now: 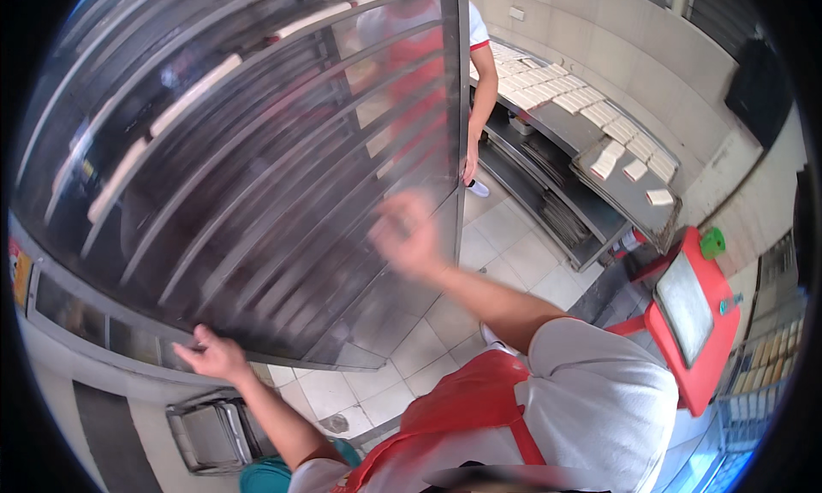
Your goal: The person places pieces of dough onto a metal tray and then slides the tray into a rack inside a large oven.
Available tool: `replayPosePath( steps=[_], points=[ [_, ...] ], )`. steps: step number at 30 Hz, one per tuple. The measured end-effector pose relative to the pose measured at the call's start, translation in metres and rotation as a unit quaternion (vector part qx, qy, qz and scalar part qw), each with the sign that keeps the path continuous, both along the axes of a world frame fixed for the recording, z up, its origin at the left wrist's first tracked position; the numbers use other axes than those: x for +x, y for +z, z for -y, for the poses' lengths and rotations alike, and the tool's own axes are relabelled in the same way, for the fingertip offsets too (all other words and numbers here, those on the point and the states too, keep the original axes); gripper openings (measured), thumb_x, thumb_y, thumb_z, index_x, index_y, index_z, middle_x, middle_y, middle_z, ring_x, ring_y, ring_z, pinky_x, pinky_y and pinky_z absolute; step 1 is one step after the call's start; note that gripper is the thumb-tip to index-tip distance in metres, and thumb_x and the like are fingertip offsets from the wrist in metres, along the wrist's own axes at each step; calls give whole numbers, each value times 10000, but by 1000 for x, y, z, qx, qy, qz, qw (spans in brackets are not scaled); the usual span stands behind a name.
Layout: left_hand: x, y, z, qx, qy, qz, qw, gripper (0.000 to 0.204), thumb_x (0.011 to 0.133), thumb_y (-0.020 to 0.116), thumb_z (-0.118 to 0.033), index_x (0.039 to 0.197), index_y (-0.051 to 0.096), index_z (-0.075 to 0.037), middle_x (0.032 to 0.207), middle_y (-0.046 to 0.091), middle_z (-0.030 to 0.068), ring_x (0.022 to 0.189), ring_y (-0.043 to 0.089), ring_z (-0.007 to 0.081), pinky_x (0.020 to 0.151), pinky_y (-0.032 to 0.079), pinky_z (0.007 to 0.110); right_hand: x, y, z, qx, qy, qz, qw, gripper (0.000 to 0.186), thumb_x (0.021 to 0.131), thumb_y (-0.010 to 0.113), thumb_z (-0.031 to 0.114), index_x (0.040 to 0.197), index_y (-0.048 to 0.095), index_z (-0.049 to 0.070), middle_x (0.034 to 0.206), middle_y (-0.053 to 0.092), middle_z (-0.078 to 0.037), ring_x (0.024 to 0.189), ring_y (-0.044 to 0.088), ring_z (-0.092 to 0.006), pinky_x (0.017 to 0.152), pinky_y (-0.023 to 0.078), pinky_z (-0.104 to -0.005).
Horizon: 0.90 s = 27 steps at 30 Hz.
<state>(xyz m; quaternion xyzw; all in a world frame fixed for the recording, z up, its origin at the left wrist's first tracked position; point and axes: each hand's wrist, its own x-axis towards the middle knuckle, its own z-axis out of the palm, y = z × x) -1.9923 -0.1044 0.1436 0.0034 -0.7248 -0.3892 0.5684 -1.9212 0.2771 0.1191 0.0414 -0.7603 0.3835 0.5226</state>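
Note:
A tall metal rack (282,176) with a clear, shiny front panel and several slanting rails fills the left and middle. Long pale pieces that look like dough (199,92) show on its upper levels. At the rack's near lower frame is my left hand (214,356), open with fingers apart; whether it touches the frame I cannot tell. My right hand (408,236) is raised before the panel, smeared by motion, so its fingers are unclear. Nothing shows held in either hand.
Behind the rack stands another person, one hand (470,163) by its right edge. Trays of pale dough pieces (599,108) cover a shelved bench (591,253). To the right is a red table (719,313) with a tray and green cup (712,243). Stacked chairs (210,433) stand lower left.

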Motion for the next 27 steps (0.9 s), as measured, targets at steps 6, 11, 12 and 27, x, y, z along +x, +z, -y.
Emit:
replayPosePath(
  steps=[6, 11, 12, 27],
  points=[
    [-44, -15, 63, -30, 116, 39, 992, 624, 1032, 548, -450, 1204, 576, 149, 1084, 655, 324, 959, 629, 444, 859, 487, 450, -93, 3, -239, -60, -29, 109, 992, 1088, 702, 937, 299, 1462, 232, -29, 1341, 503, -167, 1250, 497, -251, 1078, 404, -378],
    [-70, 0, 155, -60, 227, 103, 966, 783, 1032, 343, -622, 1319, 581, 67, 1258, 624, 318, 1175, 566, 506, 979, 452, 521, -120, 3, -185, -126, 207, 137, 961, 1191, 696, 946, 279, 1529, 146, -10, 1431, 449, -186, 1343, 436, -270, 1135, 344, -394],
    [-75, 5, 159, -30, 241, 128, 962, 791, 1031, 328, -629, 1326, 584, 59, 1273, 615, 317, 1182, 561, 510, 988, 450, 520, -125, 3, -175, -139, 249, 138, 949, 1199, 702, 942, 269, 1537, 127, -7, 1454, 425, -186, 1363, 414, -269, 1146, 329, -398],
    [-220, 39, 247, 265, 349, 278, 855, 625, 1004, 300, -433, 1325, 609, 5, 1309, 630, 238, 1248, 555, 443, 1056, 411, 560, -164, -3, -53, -42, 375, 127, 917, 1106, 872, 703, 57, 1579, -147, 29, 1658, 26, -258, 1556, 74, -369, 1242, 146, -413]
  ],
)
